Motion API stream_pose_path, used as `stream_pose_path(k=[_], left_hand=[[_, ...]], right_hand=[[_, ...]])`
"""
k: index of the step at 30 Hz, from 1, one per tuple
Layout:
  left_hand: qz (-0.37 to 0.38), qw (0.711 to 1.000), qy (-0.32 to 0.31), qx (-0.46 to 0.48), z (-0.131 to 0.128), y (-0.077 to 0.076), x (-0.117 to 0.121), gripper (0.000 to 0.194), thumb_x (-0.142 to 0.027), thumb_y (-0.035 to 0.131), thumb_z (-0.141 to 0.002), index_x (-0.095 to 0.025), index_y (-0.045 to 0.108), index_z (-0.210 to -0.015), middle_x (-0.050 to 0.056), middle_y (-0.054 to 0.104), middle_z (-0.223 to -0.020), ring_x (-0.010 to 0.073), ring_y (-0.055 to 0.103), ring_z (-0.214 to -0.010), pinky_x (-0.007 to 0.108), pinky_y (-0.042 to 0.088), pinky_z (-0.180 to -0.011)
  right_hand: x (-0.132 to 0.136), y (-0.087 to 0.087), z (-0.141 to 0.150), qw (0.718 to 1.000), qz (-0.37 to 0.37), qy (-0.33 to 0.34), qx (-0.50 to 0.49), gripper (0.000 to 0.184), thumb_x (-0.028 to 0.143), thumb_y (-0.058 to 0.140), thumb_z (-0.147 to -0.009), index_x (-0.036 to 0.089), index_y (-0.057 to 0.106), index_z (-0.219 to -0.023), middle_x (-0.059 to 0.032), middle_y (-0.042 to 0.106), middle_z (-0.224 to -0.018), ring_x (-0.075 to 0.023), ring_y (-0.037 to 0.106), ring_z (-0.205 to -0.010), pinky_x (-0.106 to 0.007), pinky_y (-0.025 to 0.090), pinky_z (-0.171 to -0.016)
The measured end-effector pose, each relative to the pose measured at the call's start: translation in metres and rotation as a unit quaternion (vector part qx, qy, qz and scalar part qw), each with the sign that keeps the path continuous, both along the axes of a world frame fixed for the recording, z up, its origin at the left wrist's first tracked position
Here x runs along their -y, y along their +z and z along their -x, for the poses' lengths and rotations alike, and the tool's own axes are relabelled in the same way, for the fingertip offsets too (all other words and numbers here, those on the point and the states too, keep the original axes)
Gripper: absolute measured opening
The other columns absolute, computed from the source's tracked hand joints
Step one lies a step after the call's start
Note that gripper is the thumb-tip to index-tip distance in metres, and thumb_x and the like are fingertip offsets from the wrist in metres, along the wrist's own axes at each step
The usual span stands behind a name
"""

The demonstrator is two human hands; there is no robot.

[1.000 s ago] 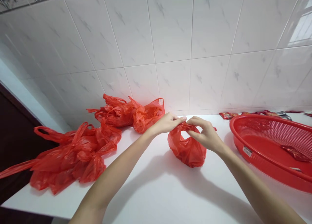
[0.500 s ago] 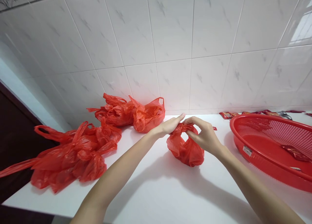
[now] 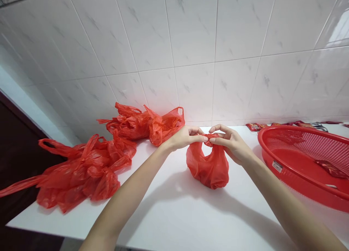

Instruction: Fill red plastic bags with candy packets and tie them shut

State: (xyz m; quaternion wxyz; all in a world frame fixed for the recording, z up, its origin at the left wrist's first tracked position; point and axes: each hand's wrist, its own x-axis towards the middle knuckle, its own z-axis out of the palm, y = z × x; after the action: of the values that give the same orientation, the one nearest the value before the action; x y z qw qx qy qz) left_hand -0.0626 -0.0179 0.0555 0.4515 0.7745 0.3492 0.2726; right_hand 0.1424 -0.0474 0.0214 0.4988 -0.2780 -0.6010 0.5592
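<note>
A small filled red plastic bag (image 3: pixel 208 167) sits on the white counter (image 3: pixel 174 214) in the middle. My left hand (image 3: pixel 185 136) and my right hand (image 3: pixel 231 143) meet above it, both pinched on the twisted handles at its top. The handles are bunched into a small knot between my fingertips. What is inside the bag is hidden.
A heap of red plastic bags (image 3: pixel 81 171) lies at the counter's left end, more red bags (image 3: pixel 144 123) against the tiled wall. A red mesh basket (image 3: pixel 302 160) stands at the right, with small red packets (image 3: pixel 253 126) behind it. The counter's edge drops off at the left.
My hands lifted the bag's handles slightly and drew them tighter; my left fingers went from flat over the top to a pinch. The bag now hangs a little taller.
</note>
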Motion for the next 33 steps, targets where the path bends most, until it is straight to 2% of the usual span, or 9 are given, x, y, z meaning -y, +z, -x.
stream_pose_path(k=[5, 10, 14, 17, 21, 25, 28, 31, 33], left_hand=[[0.015, 0.999, 0.025, 0.035, 0.000, -0.007, -0.002, 0.035, -0.047, 0.067, -0.083, -0.016, 0.065, -0.066, -0.003, 0.050, -0.062, 0.0090, 0.038, -0.058, 0.026, 0.027, -0.055], [0.107, 0.990, 0.037, 0.079, -0.002, -0.012, 0.001, 0.039, -0.051, 0.069, -0.079, -0.015, 0.063, -0.066, -0.002, 0.048, -0.063, 0.0086, 0.039, -0.056, 0.026, 0.027, -0.053], [0.123, 0.986, 0.054, 0.095, -0.001, -0.018, -0.001, 0.045, -0.058, 0.068, -0.080, -0.014, 0.067, -0.073, -0.003, 0.044, -0.062, 0.0078, 0.037, -0.054, 0.025, 0.025, -0.051], [0.086, 0.987, 0.077, 0.115, 0.007, -0.027, -0.013, 0.048, -0.062, 0.069, -0.078, -0.014, 0.068, -0.077, -0.005, 0.035, -0.059, 0.0074, 0.032, -0.053, 0.025, 0.024, -0.052], [0.076, 0.980, 0.140, 0.122, 0.031, -0.049, -0.031, 0.043, -0.055, 0.077, -0.068, -0.015, 0.065, -0.074, -0.007, 0.032, -0.057, 0.0071, 0.029, -0.053, 0.025, 0.024, -0.053], [0.081, 0.978, 0.161, 0.103, 0.056, -0.078, -0.040, 0.042, -0.050, 0.079, -0.064, -0.017, 0.052, -0.059, -0.007, 0.032, -0.056, 0.0063, 0.028, -0.051, 0.025, 0.022, -0.051], [0.078, 0.977, 0.179, 0.090, 0.068, -0.096, -0.042, 0.041, -0.049, 0.077, -0.064, -0.017, 0.052, -0.059, -0.007, 0.032, -0.054, 0.0058, 0.027, -0.049, 0.025, 0.021, -0.049], [0.053, 0.974, 0.202, 0.084, 0.073, -0.101, -0.045, 0.039, -0.050, 0.075, -0.065, -0.017, 0.055, -0.060, -0.007, 0.034, -0.052, 0.0064, 0.028, -0.047, 0.025, 0.022, -0.048], [0.019, 0.971, 0.221, 0.090, 0.072, -0.093, -0.045, 0.037, -0.050, 0.074, -0.066, -0.016, 0.059, -0.063, -0.006, 0.039, -0.053, 0.0075, 0.032, -0.049, 0.025, 0.026, -0.049]], right_hand=[[-0.005, -0.005, -0.001, 0.999, -0.044, -0.002, 0.032, 0.030, 0.025, 0.074, -0.075, 0.023, 0.063, -0.104, -0.0011, 0.071, -0.084, -0.0188, 0.065, -0.078, -0.035, 0.050, -0.076], [-0.005, -0.012, 0.007, 0.951, -0.251, -0.142, 0.109, 0.021, 0.024, 0.073, -0.079, 0.025, 0.069, -0.099, -0.0032, 0.070, -0.104, -0.0226, 0.065, -0.099, -0.041, 0.049, -0.093], [-0.003, -0.011, 0.009, 0.925, -0.302, -0.193, 0.125, 0.007, 0.029, 0.066, -0.088, 0.025, 0.070, -0.085, -0.0043, 0.070, -0.097, -0.0237, 0.065, -0.099, -0.040, 0.050, -0.091], [-0.005, -0.007, 0.001, 0.943, -0.247, -0.201, 0.100, 0.010, 0.033, 0.068, -0.085, 0.024, 0.067, -0.079, -0.0045, 0.071, -0.098, -0.0241, 0.065, -0.099, -0.041, 0.048, -0.092], [-0.014, 0.000, -0.016, 0.979, -0.098, -0.163, 0.070, 0.013, 0.033, 0.069, -0.076, 0.022, 0.065, -0.070, -0.0042, 0.072, -0.096, -0.0241, 0.065, -0.096, -0.041, 0.047, -0.092], [-0.028, -0.003, -0.029, 0.988, -0.021, -0.144, 0.047, 0.013, 0.032, 0.069, -0.067, 0.022, 0.065, -0.060, -0.0025, 0.071, -0.079, -0.0229, 0.064, -0.090, -0.040, 0.044, -0.094], [-0.035, -0.007, -0.032, 0.988, 0.016, -0.150, 0.036, 0.014, 0.033, 0.070, -0.060, 0.022, 0.064, -0.055, -0.0025, 0.068, -0.072, -0.0221, 0.063, -0.087, -0.038, 0.045, -0.092], [-0.036, -0.008, -0.033, 0.989, 0.038, -0.140, 0.041, 0.018, 0.035, 0.074, -0.059, 0.021, 0.062, -0.055, -0.0025, 0.068, -0.070, -0.0196, 0.062, -0.079, -0.036, 0.047, -0.085], [-0.034, -0.007, -0.033, 0.991, 0.042, -0.125, 0.032, 0.024, 0.037, 0.079, -0.060, 0.020, 0.063, -0.060, -0.0018, 0.068, -0.071, -0.0171, 0.062, -0.071, -0.034, 0.049, -0.079]])
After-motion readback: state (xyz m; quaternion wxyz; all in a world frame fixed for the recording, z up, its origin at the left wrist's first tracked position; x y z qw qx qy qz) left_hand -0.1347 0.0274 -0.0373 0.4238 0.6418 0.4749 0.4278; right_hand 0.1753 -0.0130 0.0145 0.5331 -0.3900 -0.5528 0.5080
